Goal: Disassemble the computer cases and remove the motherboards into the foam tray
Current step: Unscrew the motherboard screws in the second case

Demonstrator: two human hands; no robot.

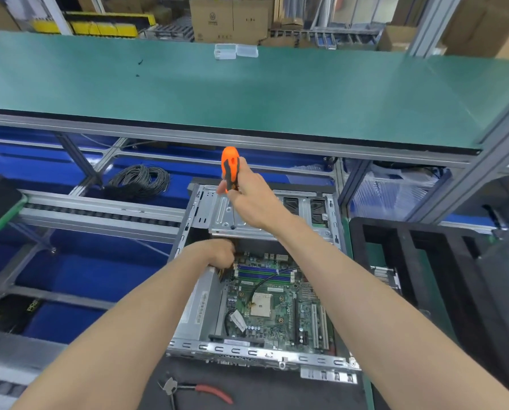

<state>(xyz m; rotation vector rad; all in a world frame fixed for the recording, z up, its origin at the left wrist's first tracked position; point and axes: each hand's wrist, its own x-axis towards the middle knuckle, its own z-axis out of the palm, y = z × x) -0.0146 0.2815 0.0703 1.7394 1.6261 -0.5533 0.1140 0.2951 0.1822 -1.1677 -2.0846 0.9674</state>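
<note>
We log 1 open computer case, motherboard inside. Right hand grasps an orange screwdriver over the far drive bracket. Left hand, fingers curled at the board's far-left corner; grasp unclear. Foam tray right.

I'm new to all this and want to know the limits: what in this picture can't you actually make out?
- Screwdriver tip, head view: hidden behind the right hand.
- Left hand fingers: tucked under the drive cage, so their grip is unclear.
- Motherboard labels: too small to read.
- Foam tray: partly cut off by the right arm.
</note>
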